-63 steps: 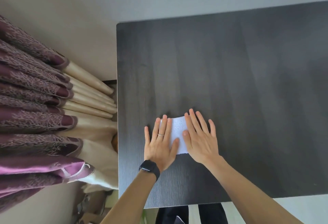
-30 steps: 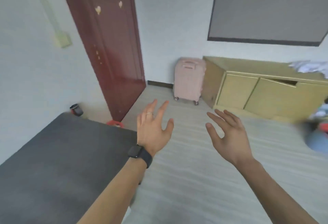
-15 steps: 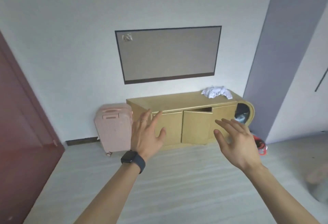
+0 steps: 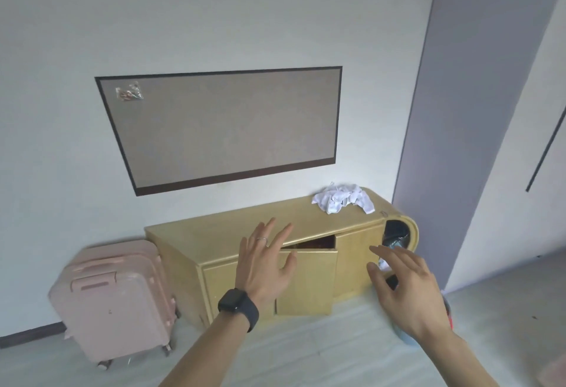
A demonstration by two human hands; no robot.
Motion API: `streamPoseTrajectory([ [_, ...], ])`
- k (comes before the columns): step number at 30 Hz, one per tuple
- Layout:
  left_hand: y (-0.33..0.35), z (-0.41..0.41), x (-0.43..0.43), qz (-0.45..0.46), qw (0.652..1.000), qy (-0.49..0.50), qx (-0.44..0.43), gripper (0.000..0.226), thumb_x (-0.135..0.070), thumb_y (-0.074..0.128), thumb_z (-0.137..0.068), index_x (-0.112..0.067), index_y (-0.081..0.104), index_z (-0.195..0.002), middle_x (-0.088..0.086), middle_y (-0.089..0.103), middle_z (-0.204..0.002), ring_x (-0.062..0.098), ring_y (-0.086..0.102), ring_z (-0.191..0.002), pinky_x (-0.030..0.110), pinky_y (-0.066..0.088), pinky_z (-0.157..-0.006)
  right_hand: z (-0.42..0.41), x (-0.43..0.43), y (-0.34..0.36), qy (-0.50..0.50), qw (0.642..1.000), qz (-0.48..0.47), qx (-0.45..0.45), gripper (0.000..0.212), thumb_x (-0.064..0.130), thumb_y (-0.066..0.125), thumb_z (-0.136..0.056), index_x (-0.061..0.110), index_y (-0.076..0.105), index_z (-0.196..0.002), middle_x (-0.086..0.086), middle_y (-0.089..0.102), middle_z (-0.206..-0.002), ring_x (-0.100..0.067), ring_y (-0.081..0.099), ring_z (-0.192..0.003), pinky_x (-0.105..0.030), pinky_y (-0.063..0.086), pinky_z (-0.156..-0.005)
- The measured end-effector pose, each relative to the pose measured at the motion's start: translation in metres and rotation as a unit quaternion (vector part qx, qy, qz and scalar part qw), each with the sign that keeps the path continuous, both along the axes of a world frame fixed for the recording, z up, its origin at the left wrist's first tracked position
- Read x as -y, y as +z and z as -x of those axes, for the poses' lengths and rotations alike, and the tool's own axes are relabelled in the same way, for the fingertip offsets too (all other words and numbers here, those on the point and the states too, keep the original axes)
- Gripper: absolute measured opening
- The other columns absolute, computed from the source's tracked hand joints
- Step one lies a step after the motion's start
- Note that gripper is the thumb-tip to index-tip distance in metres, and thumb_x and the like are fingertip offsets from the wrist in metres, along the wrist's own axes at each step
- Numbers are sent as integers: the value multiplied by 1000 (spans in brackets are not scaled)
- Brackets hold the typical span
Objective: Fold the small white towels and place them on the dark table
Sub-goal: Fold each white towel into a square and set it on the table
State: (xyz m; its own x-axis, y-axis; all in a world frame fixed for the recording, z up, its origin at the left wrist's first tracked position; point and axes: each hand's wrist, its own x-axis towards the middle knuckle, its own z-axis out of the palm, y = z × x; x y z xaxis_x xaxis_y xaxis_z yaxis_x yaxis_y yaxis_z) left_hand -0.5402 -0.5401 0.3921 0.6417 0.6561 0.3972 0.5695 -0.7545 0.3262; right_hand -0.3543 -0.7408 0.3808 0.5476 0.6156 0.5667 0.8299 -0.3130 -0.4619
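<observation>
Towels (image 4: 343,201) lie in a crumpled white heap on the yellow cabinet (image 4: 239,230), at the end of its top that sits beyond your right grip (image 4: 407,291) and above it, well apart from both grips. Two seconds ago both grips were pressed flat on a folded white towel on the dark desk. You have since lifted off it and turned round, so that desk and the folded piece are out of view now. In the last half second the cabinet has drawn nearer and the heap has grown larger in front of you.

Your left grip (image 4: 265,267) is released, fingers spread and carrying nothing, raised in front of the cabinet's half-open door (image 4: 306,279). Your right grip is released too, fingers loosely extended and empty, reaching forward lower down.

I read this as one towel finished and laid down, and you on the way to fetch the next. The heap looks tangled, so expect to tease a single piece free rather than drag several.

Off to the outside of your left grip stands a pink suitcase (image 4: 119,298) beside the cabinet, and above both grips a grey board (image 4: 223,129) hangs on the wall
</observation>
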Motion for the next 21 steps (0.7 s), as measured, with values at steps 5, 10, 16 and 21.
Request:
streamPoseTrajectory([
  [5, -23, -98, -85, 37, 999, 33, -11, 56, -50, 42, -96, -47, 28, -150, -8, 21, -162, 20, 14, -150, 46, 16, -121, -103, -90, -19, 12, 999, 21, -31, 32, 34, 69, -88, 31, 67, -120, 13, 67, -119, -21, 54, -122, -46, 50, -95],
  [10, -54, -169, -160, 80, 995, 57, -20, 56, -51, 38, -96, -49, 24, -150, -9, 18, -163, 16, 7, -151, 47, 14, -121, -189, -179, -43, 30, 995, 70, -59, 32, 38, 67, -89, 31, 66, -121, 11, 68, -118, -22, 55, -120, -45, 49, -96],
  [16, -116, -249, -269, 138, 987, 74, -48, 56, -50, 38, -98, -49, 20, -151, -10, 13, -164, 13, 0, -151, 44, 5, -123, -267, -300, -83, 29, 989, 116, -83, 35, 38, 67, -89, 32, 65, -123, 13, 66, -116, -19, 54, -118, -41, 51, -89],
  [21, -169, -314, -357, 184, 974, 82, -101, 56, -50, 37, -98, -47, 20, -152, -8, 16, -163, 15, 4, -151, 44, 7, -122, -327, -392, -130, 31, 972, 185, -139, 40, 41, 65, -89, 34, 60, -128, 15, 64, -119, -17, 52, -119, -40, 50, -92],
])
